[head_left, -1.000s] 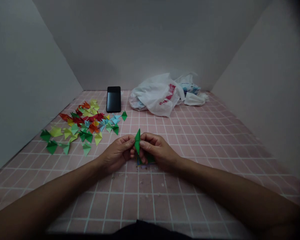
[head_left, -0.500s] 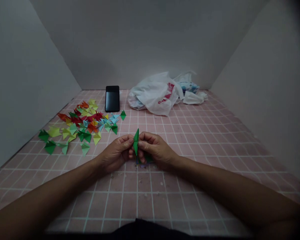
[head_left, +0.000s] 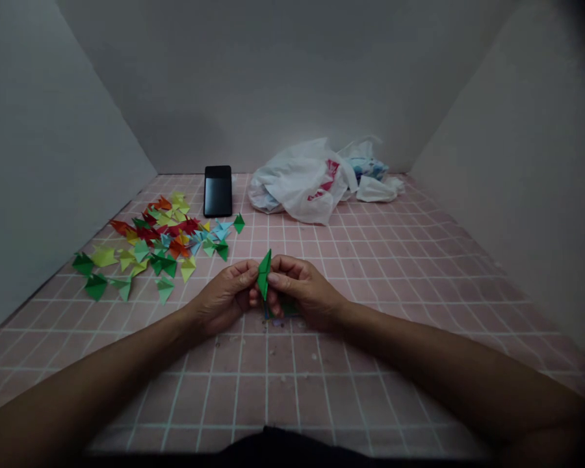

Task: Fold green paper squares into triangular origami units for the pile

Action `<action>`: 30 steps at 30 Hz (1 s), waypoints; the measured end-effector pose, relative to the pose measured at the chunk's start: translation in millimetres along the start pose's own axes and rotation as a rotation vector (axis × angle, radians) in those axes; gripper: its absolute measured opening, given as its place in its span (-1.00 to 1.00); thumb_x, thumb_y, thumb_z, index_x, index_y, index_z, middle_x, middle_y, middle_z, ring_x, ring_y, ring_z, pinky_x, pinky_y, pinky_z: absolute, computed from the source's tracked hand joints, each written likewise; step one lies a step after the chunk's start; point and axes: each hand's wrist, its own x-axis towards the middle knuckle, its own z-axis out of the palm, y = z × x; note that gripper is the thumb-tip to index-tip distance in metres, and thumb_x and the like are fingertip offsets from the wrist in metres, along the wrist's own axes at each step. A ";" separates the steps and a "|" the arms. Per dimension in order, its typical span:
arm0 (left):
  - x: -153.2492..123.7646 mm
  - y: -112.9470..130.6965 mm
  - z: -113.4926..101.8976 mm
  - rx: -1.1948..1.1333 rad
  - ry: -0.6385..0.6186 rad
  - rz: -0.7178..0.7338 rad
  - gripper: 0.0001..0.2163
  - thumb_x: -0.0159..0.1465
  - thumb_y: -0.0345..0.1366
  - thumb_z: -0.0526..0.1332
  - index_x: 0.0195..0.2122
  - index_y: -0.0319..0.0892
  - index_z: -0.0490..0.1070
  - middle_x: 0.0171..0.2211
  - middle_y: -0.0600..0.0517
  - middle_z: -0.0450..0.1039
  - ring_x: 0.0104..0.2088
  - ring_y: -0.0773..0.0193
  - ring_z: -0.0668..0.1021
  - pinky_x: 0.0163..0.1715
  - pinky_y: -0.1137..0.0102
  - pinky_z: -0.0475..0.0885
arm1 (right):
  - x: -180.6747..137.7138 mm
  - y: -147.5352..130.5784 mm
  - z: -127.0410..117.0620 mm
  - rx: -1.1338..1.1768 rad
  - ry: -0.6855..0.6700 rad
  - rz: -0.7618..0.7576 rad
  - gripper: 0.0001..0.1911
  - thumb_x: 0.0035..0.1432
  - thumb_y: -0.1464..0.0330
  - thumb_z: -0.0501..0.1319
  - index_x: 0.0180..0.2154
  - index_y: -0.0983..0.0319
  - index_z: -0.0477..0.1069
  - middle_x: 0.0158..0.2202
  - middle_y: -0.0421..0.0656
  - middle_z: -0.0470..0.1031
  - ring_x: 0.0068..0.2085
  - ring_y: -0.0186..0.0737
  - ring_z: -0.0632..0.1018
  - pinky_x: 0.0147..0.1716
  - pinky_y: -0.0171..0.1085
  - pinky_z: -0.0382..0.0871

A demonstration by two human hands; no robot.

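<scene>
A small folded green paper piece (head_left: 264,273) stands on edge between both my hands, just above the pink tiled surface (head_left: 400,273). My left hand (head_left: 224,298) pinches its left side with thumb and fingers closed. My right hand (head_left: 302,289) pinches the right side the same way. Under my right hand lie more sheets of green paper (head_left: 287,308), mostly hidden. To the left is a scatter of several folded paper triangles (head_left: 160,242) in green, yellow, red, orange and light blue.
A black phone (head_left: 218,190) lies flat near the back wall. White plastic bags (head_left: 305,182) with red print are heaped at the back, right of the phone. Grey walls close in the left, back and right sides.
The green piece has tilted slightly between my fingers, and both hands have shifted a little. The view has moved down a touch.
</scene>
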 end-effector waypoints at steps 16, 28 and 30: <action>-7.7 7.4 3.7 0.616 0.160 0.373 -0.82 0.20 -0.24 0.33 -0.46 -0.20 0.40 -0.55 0.15 0.37 -0.53 0.43 0.42 -0.50 0.51 0.36 | 1.0 -3.2 0.3 -0.434 0.183 -0.042 -0.96 0.05 0.39 0.17 -0.43 0.22 0.32 -0.56 -0.32 0.32 -0.55 -0.41 0.34 -0.56 -0.39 0.19; -16.2 -10.2 10.8 0.934 0.211 0.605 -0.63 0.21 -0.28 0.36 -0.02 -0.12 0.26 -0.15 -0.01 0.48 -0.30 0.32 0.61 -0.27 0.39 0.55 | -8.5 7.0 0.3 -1.271 0.261 -0.660 -0.89 0.11 0.50 0.08 -0.39 0.18 0.18 -0.49 -0.25 0.31 -0.49 -0.32 0.30 -0.46 -0.32 0.13; -19.5 -10.3 12.7 1.041 0.213 0.687 -0.68 0.26 -0.33 0.29 -0.01 -0.11 0.24 -0.16 0.01 0.49 -0.32 0.33 0.62 -0.27 0.40 0.56 | -9.5 8.7 1.7 -1.327 0.274 -0.714 -0.87 0.10 0.53 0.05 -0.37 0.18 0.20 -0.49 -0.24 0.34 -0.49 -0.31 0.31 -0.47 -0.31 0.14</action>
